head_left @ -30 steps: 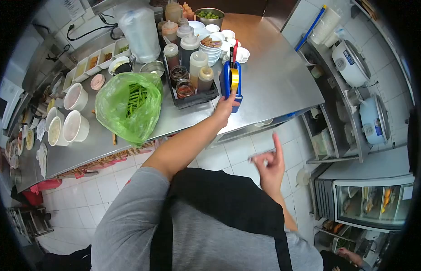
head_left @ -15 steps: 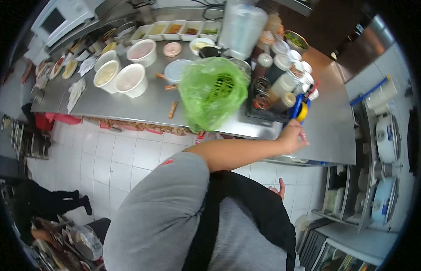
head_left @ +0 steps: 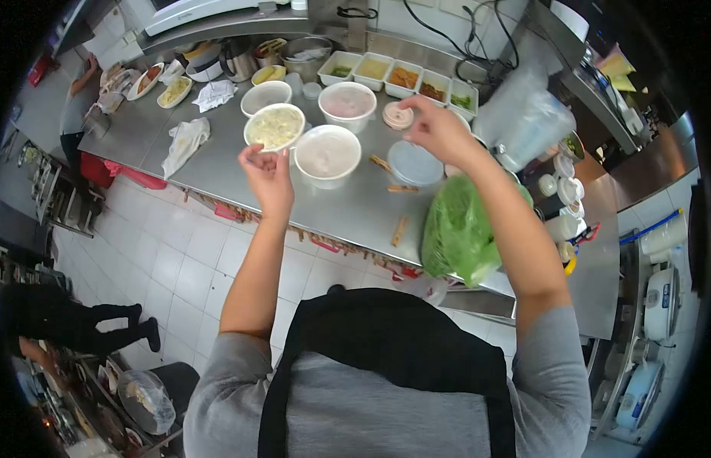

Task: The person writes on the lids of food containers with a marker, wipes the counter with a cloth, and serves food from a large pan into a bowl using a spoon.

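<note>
On the steel counter (head_left: 348, 216), a white tub (head_left: 327, 156) sits between loosely curled hands (head_left: 269, 179) (head_left: 439, 131), any grip unclear.

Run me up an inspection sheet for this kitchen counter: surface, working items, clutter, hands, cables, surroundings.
Surface: steel counter, bare along part of its front edge.
Job's things: tub of pale shreds, open; small pink tub; more white tubs beside them.
Clutter: crumpled cloth, small brown sticks, flat round lid, green bag.
Grippers: bare hands; left hand at the shreds tub's front rim, right hand by the pink tub; contact unclear for both.
Cables: black cables against the back wall; none seen across the work area.
Surroundings: tiled floor; person in dark clothes at left. Spills on floor: nothing seen.
</note>
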Available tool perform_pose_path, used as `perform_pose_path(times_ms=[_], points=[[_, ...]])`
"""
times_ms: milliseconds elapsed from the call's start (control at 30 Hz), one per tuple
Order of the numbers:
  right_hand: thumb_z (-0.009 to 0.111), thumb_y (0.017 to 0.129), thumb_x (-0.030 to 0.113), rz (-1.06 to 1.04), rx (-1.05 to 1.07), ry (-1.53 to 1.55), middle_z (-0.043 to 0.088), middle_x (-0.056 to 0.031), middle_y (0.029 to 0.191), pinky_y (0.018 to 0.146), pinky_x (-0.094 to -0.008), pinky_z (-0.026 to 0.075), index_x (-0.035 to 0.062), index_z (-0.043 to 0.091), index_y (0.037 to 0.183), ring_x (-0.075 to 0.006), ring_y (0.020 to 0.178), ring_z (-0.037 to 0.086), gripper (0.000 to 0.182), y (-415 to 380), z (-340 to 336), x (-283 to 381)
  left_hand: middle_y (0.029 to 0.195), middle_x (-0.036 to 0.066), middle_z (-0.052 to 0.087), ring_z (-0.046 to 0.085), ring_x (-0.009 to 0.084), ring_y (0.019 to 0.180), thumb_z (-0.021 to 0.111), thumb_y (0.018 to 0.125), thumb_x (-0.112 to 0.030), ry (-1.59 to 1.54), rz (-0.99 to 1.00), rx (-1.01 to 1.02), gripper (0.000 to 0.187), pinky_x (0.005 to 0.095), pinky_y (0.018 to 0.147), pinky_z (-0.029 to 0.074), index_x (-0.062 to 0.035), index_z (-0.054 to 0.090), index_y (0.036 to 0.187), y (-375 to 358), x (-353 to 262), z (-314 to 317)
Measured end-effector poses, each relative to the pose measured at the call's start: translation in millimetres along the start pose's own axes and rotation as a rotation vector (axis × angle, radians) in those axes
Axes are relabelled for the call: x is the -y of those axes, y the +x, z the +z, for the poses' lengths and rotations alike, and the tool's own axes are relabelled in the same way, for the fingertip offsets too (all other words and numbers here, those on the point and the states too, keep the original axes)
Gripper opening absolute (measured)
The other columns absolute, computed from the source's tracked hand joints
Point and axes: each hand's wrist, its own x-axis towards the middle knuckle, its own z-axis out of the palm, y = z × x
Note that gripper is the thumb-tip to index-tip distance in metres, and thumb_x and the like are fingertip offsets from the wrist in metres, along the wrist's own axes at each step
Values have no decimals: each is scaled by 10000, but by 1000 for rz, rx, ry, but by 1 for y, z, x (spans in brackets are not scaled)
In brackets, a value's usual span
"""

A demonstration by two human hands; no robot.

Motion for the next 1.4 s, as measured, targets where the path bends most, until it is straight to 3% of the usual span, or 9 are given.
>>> perform_pose_path(times_ms=[167,300,600,700,833,900,1133,1233,1400], points=[[777,615,190,204,289,-350,656,-62,871,684,-412,465,133,527,1070,-265,820,624,522,114,103,-57,732,17,516,507,86,638,645,797,-11,393,-170,37,478,222,597,422,-48,331,1155,1,59,-13],[796,589,147,304,637,63,635,-44,779,576,-333,457,98,532,927,-184,675,595,431,107,157,-82,648,9,490,505,118,595,640,791,-16,202,-270,64,462,237,588,422,-40,340,1141,-15,61,-29],[671,795,235,411,-48,35,637,-48,900,701,-353,481,71,523,1040,-192,809,597,330,56,217,-61,1133,120,468,422,200,1106,574,846,-41,591,-46,262,412,353,959,331,-8,430,1231,-19,95,-78],[521,911,389,526,-256,1487,575,-97,1156,881,-354,458,86,467,1239,-204,1046,555,450,48,241,-40,1312,121,406,378,215,1221,454,955,-185,-50,-408,110,387,343,1053,264,-29,389,1303,-35,77,-56],[343,940,536,469,-130,1766,412,-176,1369,1031,-362,349,70,283,1414,-232,1250,420,667,37,181,27,1442,118,292,269,240,1326,262,994,-435,-501,-631,149,583,364,1105,169,-51,206,1430,-47,35,0],[391,945,489,334,-603,789,424,-160,1356,1022,-358,347,38,279,1408,-250,1225,437,656,58,219,-17,1456,110,266,238,238,1348,264,973,-500,-513,-722,149,652,392,1116,126,-73,134,1449,-44,64,4],[606,828,191,-166,-1095,255,574,-109,1108,908,-370,367,49,508,1200,-262,1044,486,410,-89,23,15,1518,147,7,72,279,1398,328,965,-434,152,-59,204,719,402,1130,55,-29,-19,1447,-68,6,24],[589,797,89,232,-1351,-229,604,-111,979,813,-353,426,55,597,1022,-268,912,551,228,-196,-50,-49,1499,173,101,125,296,1389,376,958,-350,80,313,259,652,438,1124,88,16,100,1421,-92,-44,56],[679,771,253,1380,-851,-408,652,-183,964,796,-393,493,22,512,1198,-346,853,633,513,-391,-54,-238,1364,173,371,347,270,1286,487,912,-217,-501,-34,1050,520,429,1059,263,12,299,1339,-179,-125,121]])
